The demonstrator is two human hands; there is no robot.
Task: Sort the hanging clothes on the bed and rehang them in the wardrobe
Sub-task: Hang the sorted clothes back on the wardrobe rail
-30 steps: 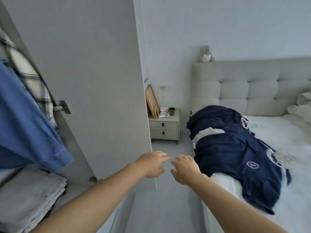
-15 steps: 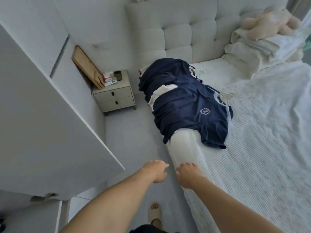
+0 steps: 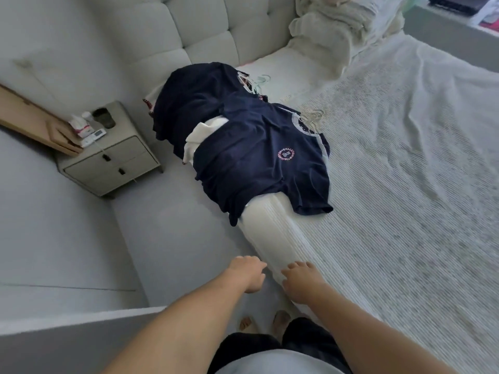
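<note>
At nine o'clock a nightstand [image 3: 108, 163] stands on the floor beside the bed [image 3: 405, 198]. Near six, the left hand [image 3: 247, 273] reaches out empty, fingers loosely curled. Just right of it the right hand [image 3: 302, 282] hovers at the bed's edge, fingers relaxed, gripping nothing. At twelve a heap of navy shirts [image 3: 243, 147] on hangers [image 3: 310, 118] lies on the bed, well apart from both hands.

Tufted headboard [image 3: 205, 28], bedside cabinet [image 3: 108, 163]
</note>
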